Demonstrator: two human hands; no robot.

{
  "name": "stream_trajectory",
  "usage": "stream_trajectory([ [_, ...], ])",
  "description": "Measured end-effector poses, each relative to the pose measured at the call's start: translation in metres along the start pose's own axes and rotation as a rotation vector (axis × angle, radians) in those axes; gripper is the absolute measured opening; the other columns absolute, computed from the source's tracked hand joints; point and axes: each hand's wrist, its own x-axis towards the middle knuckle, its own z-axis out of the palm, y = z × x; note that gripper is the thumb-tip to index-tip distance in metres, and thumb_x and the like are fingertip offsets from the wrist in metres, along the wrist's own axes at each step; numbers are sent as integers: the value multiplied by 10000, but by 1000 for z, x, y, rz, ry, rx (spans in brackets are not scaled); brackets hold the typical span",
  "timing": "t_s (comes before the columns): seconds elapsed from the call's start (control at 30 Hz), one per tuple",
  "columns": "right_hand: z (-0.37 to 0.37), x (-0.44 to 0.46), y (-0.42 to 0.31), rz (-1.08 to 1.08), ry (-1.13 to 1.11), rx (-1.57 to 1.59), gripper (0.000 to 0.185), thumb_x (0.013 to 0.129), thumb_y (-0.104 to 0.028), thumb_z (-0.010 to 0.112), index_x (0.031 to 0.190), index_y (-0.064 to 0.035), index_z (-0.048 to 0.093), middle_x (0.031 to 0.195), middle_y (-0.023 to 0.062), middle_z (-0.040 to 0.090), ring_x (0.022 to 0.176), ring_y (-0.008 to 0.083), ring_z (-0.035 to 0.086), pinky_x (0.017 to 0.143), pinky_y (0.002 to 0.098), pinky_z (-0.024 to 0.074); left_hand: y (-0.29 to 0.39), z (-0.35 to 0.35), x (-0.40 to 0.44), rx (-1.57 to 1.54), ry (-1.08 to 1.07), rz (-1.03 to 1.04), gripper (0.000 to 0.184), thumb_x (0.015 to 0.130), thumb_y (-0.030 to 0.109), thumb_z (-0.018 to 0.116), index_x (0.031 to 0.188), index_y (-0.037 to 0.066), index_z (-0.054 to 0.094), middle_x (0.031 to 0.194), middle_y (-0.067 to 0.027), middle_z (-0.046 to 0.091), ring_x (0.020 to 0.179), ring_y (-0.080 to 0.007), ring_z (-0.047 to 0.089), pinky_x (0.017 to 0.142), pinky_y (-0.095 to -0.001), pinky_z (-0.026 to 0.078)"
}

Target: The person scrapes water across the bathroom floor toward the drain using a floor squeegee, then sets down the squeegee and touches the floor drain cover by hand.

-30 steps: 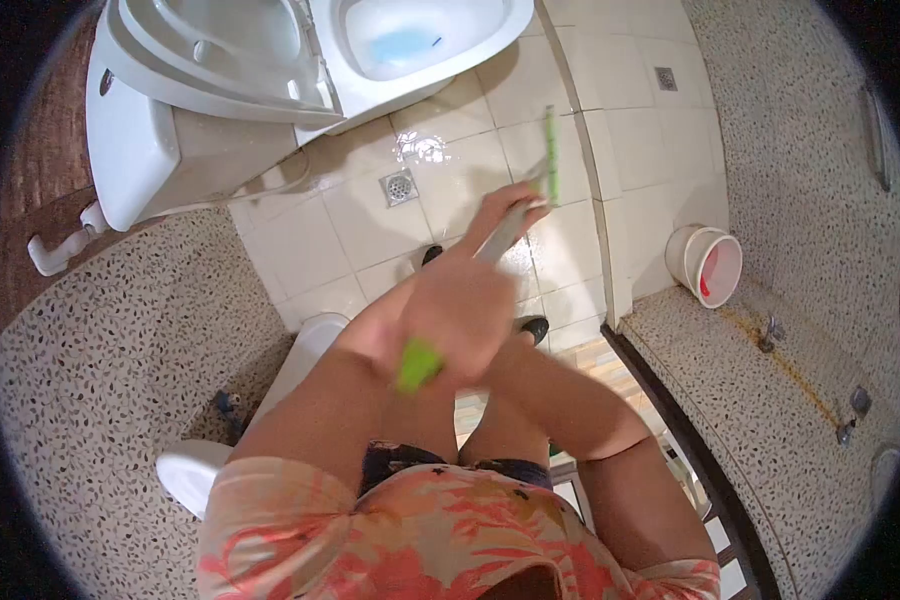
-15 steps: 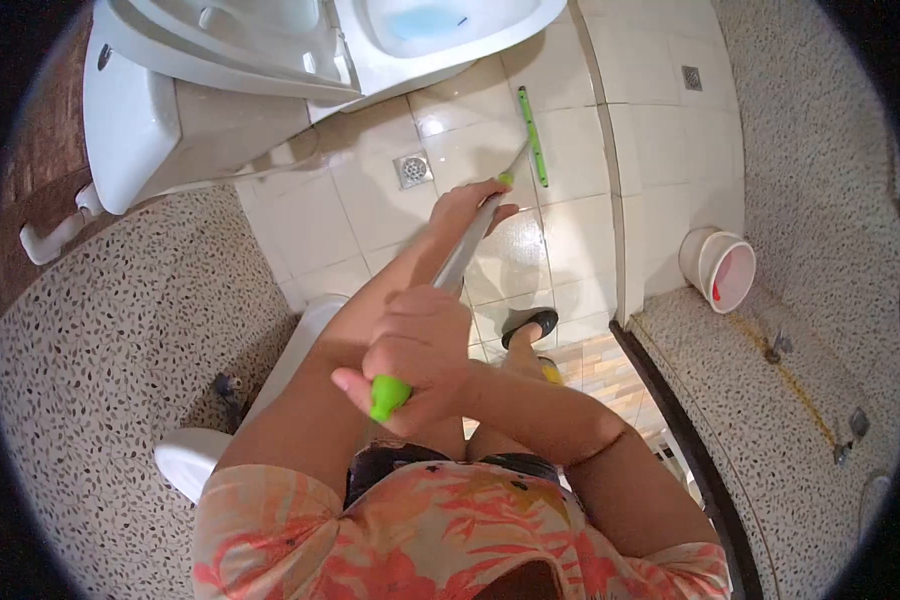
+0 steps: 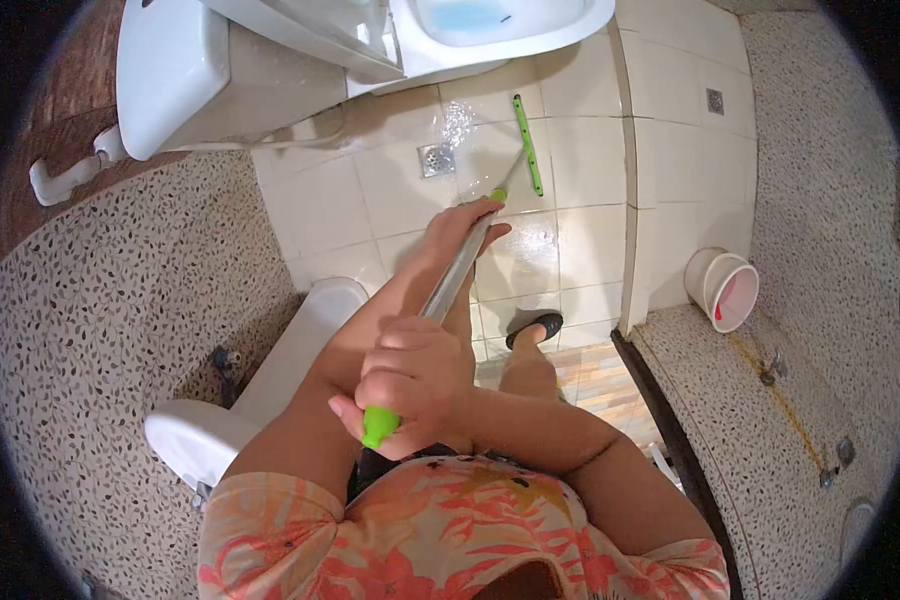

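A floor squeegee with a silver pole runs from my body to the floor. Its green blade rests on the wet tiles, right of a square floor drain. My right hand is closed in a fist around the pole's upper end, and the green grip end sticks out below it. Farther down the pole, my left hand is wrapped around it near the lower green joint, its fingers partly hidden.
A white toilet stands at the top, bluish water in its bowl. A white basin is at lower left. On the right are a low tiled ledge, a second drain and a pink-white bucket. My black slipper is on the floor.
The squeegee blade has moved left across the tiles, closer to the floor drain. My view has shifted slightly, and both hands keep their hold on the pole.
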Motion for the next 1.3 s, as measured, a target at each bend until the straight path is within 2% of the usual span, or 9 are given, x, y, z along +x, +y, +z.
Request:
stream_trajectory([
  [0.07, -1, -1, -6, 32, -66, -20, 326, 545, -54, 752, 618, -137, 446, 521, -10, 453, 437, 171, 418, 435, 294, 319, -7, -2, -4, -7, -11, -20, 320, 741, 214, 739, 1011, 79, 633, 773, -175, 623, 656, -306, 591, 612, -359, 463],
  [0.13, 4, -4, -7, 23, -49, -11, 325, 549, -62, 754, 618, -139, 446, 523, -12, 456, 439, 169, 421, 436, 294, 318, -18, -3, -7, 63, -19, 58, 411, 791, 384, 669, 1069, 86, 614, 809, -140, 654, 705, -278, 645, 652, -358, 496],
  [0.57, 2, -14, -31, 44, -160, 60, 292, 579, -102, 727, 547, -135, 438, 547, -6, 448, 470, 171, 432, 439, 316, 317, -14, -17, -48, -17, -64, -107, 360, 783, 289, 697, 1051, 65, 611, 823, -149, 654, 729, -241, 651, 656, -330, 491],
  [0.73, -43, 11, -54, 13, -163, 15, 246, 586, -102, 731, 576, -122, 485, 569, 16, 486, 503, 194, 484, 477, 328, 383, 20, 14, -44, 41, 148, -27, 328, 784, 303, 693, 992, 56, 634, 813, -122, 664, 727, -225, 648, 685, -306, 493],
  [0.83, -93, 34, -44, -56, -95, 36, 231, 585, -155, 760, 653, -96, 547, 624, 37, 553, 573, 218, 554, 529, 337, 432, 69, 56, 9, -151, 61, 91, 299, 787, 298, 696, 959, 59, 642, 833, -98, 664, 768, -188, 638, 705, -279, 481],
  [0.93, -133, 31, 3, -186, 91, -594, 240, 570, -141, 748, 674, -48, 552, 661, 68, 572, 593, 241, 554, 573, 330, 438, 94, 129, 101, -448, 10, 195, 272, 806, 278, 682, 963, 61, 632, 827, -63, 646, 769, -164, 610, 729, -267, 470],
  [1.1, -174, 32, 68, -24, 90, -266, 158, 562, -88, 706, 647, -74, 574, 636, 78, 592, 582, 261, 594, 583, 349, 479, 71, 146, 156, -766, -100, 423, 250, 816, 281, 674, 956, 80, 622, 733, -50, 583, 743, -153, 587, 696, -282, 477],
  [1.2, -147, 18, 75, -145, 11, -126, 164, 567, -13, 683, 654, -59, 552, 629, 56, 558, 557, 219, 525, 544, 315, 408, 55, 100, 146, -113, -172, 451, 162, 804, 204, 665, 817, 58, 596, 706, -86, 541, 687, -194, 587, 615, -347, 465],
  [1.3, -122, -2, 71, -261, -16, -7, 187, 544, -20, 694, 636, -100, 553, 600, 21, 548, 512, 212, 512, 493, 299, 367, 41, 68, 115, 15, -39, 508, 191, 801, 238, 664, 775, 72, 574, 690, -104, 528, 716, -251, 597, 635, -376, 460],
])
